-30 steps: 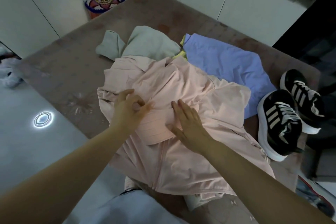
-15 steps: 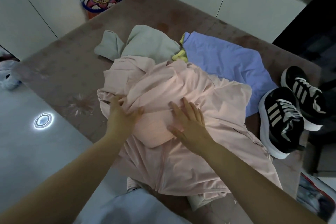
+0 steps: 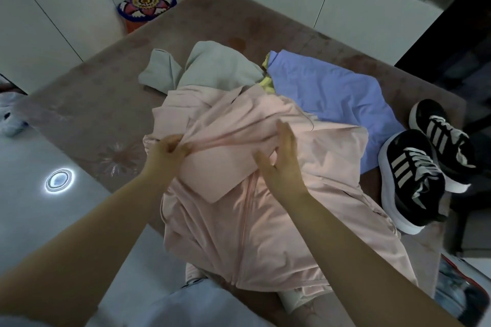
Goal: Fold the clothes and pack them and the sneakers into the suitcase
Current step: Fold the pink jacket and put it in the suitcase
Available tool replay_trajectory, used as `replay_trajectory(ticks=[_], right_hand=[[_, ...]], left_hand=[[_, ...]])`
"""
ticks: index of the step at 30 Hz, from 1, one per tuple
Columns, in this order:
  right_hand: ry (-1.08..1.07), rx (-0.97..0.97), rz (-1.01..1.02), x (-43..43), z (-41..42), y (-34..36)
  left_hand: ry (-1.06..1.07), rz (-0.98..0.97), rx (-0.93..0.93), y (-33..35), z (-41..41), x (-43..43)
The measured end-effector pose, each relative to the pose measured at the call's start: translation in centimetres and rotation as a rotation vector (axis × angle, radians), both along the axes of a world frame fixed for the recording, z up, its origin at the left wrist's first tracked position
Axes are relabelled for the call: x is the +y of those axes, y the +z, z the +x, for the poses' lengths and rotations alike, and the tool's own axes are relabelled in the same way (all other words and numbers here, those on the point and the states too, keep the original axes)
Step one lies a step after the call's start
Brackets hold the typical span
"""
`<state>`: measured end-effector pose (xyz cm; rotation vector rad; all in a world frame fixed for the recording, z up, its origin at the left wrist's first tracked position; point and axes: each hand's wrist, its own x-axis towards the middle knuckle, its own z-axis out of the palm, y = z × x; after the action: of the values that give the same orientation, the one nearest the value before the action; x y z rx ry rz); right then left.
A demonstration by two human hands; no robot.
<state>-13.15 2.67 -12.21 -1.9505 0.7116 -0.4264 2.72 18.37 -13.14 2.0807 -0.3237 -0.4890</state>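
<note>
since a second ago the left hand (image 3: 167,152) has gone from resting on the pink jacket (image 3: 252,233) to pinching a ridge of its cloth, fingers curled tight, while the right hand (image 3: 281,164) has slid up, fingers straight, pressing that ridge. a hard tug could slip the cloth from the pinch or drag the front askew, spoiling the fold. jacket lies right under both sets of fingers on the bed (image 3: 93,103); sneakers (image 3: 414,178) sit well right of the right fingers.
</note>
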Motion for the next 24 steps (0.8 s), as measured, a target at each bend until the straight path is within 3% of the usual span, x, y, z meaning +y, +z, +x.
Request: replay_trajectory(ticks=[3, 8, 11, 14, 16, 18, 21, 24], right_hand=[[0.145, 0.153, -0.041, 1.0, -0.4, -1.7], [0.118, 0.1, -0.094, 1.8, 1.1, -1.8], [0.123, 0.188, -0.162, 1.1, 2.7, -2.2], [0.163, 0.413, -0.41, -0.2, 2.5, -3.2], [0.197, 0.423, -0.472, -0.5, 1.4, -3.2], [0.197, 0.38, -0.431, -1.0, -0.3, -2.9], [0.054, 0.378, -0.391, -2.8, -5.1, -3.0], [-0.251, 0.342, -0.285, -4.5, -12.1, -3.6]], left_hand=[[0.081, 0.133, -0.013, -1.6, -0.1, 1.3], [0.066, 0.01, -0.105, 0.5, -1.3, 0.1], [-0.121, 0.243, -0.43, 1.2, -2.6, -0.8], [-0.445, 0.398, -0.729, -0.4, -4.4, -1.8], [-0.608, 0.486, -0.815, -2.7, -5.1, -2.1], [-0.706, 0.56, -0.785, -4.4, -5.2, -1.8], [-0.735, 0.61, -0.755, -4.9, -5.0, -1.7], [-0.665, 0.51, -0.767, -4.0, -5.3, -2.5]])
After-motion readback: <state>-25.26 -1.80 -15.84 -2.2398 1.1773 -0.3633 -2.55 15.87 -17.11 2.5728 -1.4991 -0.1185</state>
